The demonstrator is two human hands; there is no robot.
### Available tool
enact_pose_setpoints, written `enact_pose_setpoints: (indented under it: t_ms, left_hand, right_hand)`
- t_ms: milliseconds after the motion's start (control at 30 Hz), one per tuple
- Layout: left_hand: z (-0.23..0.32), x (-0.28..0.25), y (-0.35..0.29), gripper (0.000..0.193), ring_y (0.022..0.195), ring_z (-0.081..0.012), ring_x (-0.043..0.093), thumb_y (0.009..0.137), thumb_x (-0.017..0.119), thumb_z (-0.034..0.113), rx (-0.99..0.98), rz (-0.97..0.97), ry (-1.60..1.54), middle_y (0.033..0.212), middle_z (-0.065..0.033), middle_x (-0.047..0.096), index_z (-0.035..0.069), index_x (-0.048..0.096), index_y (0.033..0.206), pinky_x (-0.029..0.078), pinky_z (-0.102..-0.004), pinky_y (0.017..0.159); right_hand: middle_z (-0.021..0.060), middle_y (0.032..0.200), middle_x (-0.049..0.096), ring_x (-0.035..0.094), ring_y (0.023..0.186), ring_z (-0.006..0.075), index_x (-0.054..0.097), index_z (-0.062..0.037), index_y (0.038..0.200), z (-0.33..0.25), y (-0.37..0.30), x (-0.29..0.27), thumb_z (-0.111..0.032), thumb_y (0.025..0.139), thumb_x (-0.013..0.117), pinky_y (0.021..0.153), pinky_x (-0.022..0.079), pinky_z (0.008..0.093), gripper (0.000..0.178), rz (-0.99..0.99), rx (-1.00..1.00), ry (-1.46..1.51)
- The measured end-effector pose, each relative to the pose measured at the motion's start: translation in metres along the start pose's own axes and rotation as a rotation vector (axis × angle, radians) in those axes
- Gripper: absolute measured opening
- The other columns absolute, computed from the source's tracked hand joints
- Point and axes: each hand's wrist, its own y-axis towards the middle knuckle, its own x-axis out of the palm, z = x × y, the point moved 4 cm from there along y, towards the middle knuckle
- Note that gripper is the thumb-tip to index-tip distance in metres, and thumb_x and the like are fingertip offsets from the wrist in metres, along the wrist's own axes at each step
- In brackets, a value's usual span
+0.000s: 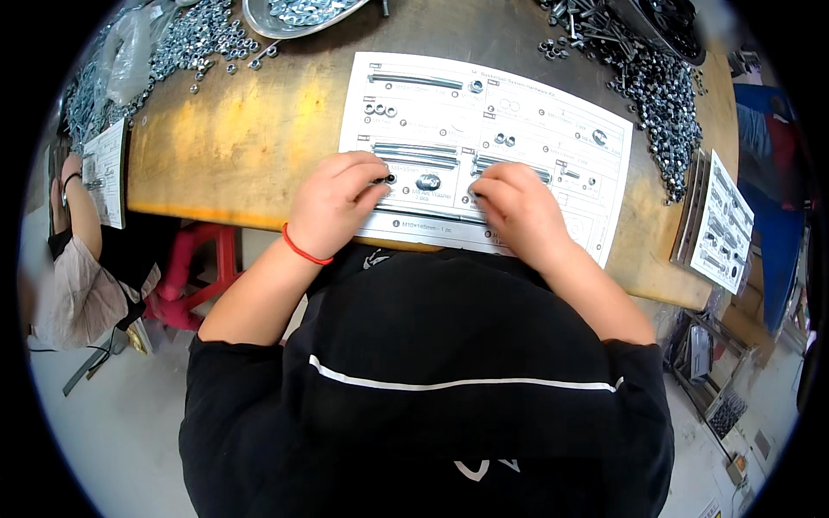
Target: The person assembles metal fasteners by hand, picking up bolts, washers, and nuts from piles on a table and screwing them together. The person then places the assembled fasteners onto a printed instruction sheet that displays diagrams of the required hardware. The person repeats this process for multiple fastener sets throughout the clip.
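A white printed sheet (535,95) lies on the table in front of me, with hardware laid over its boxes. My left hand (339,197), a red band at its wrist, rests over the sheet's lower left. Its thumb and fingers pinch together at a small dark nut (390,179). My right hand (522,207) is closed in a pinch over the lower middle; what its fingertips hold is too small to make out. Between the hands sits a small dark cluster of parts (427,182). Long silver bolts (416,155) lie just above it, and another long bolt (414,81) spans the top left box.
Loose nuts (203,43) heap at the far left, near a metal bowl (298,22) of silver parts. Dark bolts and nuts (661,104) pile at the right beside a black bowl (665,26). Stacked boards with a sheet (724,229) stand at the right edge. Another person's hand (73,168) is at left.
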Motion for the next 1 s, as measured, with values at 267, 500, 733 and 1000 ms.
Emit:
enact_pose_setpoints:
  t_ms: [267, 500, 733, 1000]
  left_hand:
    - [-0.034, -0.016, -0.012, 0.017, 0.078, -0.0188, 0.063, 0.075, 0.077, -0.003, -0.214, 0.265, -0.222, 0.095, -0.01, 0.067, 0.001, 0.068, 0.088, 0.052, -0.0267, 0.059]
    - [-0.082, -0.023, -0.004, 0.013, 0.069, -0.0135, 0.057, 0.081, 0.075, 0.004, -0.405, 0.315, -0.194, 0.084, -0.0058, 0.059, -0.001, 0.063, 0.081, 0.048, -0.0247, 0.062]
    - [-0.087, -0.017, 0.001, 0.013, 0.069, -0.0137, 0.059, 0.082, 0.075, 0.005, -0.404, 0.34, -0.154, 0.082, -0.006, 0.06, -0.001, 0.063, 0.081, 0.049, -0.0256, 0.063]
    - [-0.088, -0.015, 0.002, 0.015, 0.069, -0.0151, 0.059, 0.083, 0.074, 0.007, -0.456, 0.343, -0.136, 0.081, -0.0065, 0.06, -0.001, 0.062, 0.08, 0.049, -0.0264, 0.064]
  right_hand:
    - [0.0083, 0.098, 0.064, 0.061, 0.093, 0.0284, 0.068, -0.0057, 0.1, -0.007, -0.002, -0.008, -0.002, 0.076, 0.074, 0.077, 0.052, 0.0354, 0.025, 0.025, 0.03, 0.011]
    - [0.0118, 0.105, 0.066, 0.065, 0.089, 0.026, 0.07, -0.0033, 0.105, 0.127, 0.065, -0.08, -0.014, 0.085, 0.068, 0.078, 0.052, 0.0353, 0.023, 0.26, 0.302, -0.279]
    - [0.0146, 0.102, 0.069, 0.066, 0.094, 0.032, 0.073, -0.0047, 0.099, 0.191, 0.101, -0.073, -0.016, 0.084, 0.068, 0.085, 0.052, 0.0383, 0.02, 0.24, 0.449, -0.184]
    - [0.011, 0.1, 0.066, 0.065, 0.088, 0.0255, 0.071, -0.0045, 0.1, 0.179, 0.103, -0.071, -0.01, 0.079, 0.073, 0.08, 0.053, 0.0343, 0.022, 0.158, 0.341, -0.071]
